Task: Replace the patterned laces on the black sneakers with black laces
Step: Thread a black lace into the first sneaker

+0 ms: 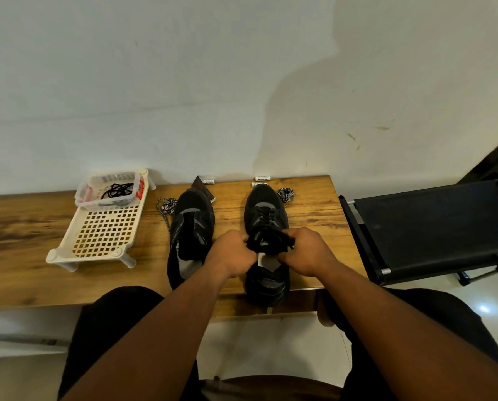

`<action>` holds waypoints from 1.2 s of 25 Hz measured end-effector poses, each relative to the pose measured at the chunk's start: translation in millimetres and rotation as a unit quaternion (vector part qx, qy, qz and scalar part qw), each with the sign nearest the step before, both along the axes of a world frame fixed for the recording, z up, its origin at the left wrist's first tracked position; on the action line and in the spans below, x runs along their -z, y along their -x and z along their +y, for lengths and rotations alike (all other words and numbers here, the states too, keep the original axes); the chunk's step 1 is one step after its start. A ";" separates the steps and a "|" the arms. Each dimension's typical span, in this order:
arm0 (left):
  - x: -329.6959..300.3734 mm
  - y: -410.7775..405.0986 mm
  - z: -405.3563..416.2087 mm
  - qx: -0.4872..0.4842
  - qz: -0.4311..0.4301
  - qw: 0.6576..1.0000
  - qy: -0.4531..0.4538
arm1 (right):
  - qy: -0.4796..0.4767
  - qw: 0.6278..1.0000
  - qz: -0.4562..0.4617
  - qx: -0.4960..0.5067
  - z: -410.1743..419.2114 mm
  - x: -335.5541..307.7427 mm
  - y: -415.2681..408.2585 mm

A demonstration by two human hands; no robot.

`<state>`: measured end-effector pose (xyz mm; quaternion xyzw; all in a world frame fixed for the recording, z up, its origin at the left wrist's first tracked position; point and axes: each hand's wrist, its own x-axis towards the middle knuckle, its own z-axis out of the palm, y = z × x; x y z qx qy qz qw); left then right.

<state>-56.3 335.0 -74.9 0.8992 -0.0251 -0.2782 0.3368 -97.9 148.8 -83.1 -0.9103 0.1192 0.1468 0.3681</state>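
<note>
Two black sneakers stand side by side on the wooden table [25, 227], toes toward the wall. The right sneaker [266, 212] carries a black lace [266, 217] through its front eyelets. My left hand [233, 253] and my right hand [307, 251] both grip the lace ends and tongue area at its top. The left sneaker [191, 227] has no lace, its tongue lying loose. One patterned black-and-white lace [166, 206] lies left of that shoe; another coiled patterned lace [285, 194] lies beside the right shoe's toe. A further black lace [117, 191] sits in a clear box [83, 195].
The clear box with red clips rests on a white perforated rack [103, 235] at the left. Small white labelled tubes [262, 178] and a dark packet [200, 185] lie by the wall. A black folding stand [430, 227] is to the right of the table.
</note>
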 end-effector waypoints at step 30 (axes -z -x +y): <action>-28.7 -12.8 15.0 0.070 -0.189 0.976 0.083 | 0.212 0.949 -0.211 0.099 8.7 -51.4 -12.5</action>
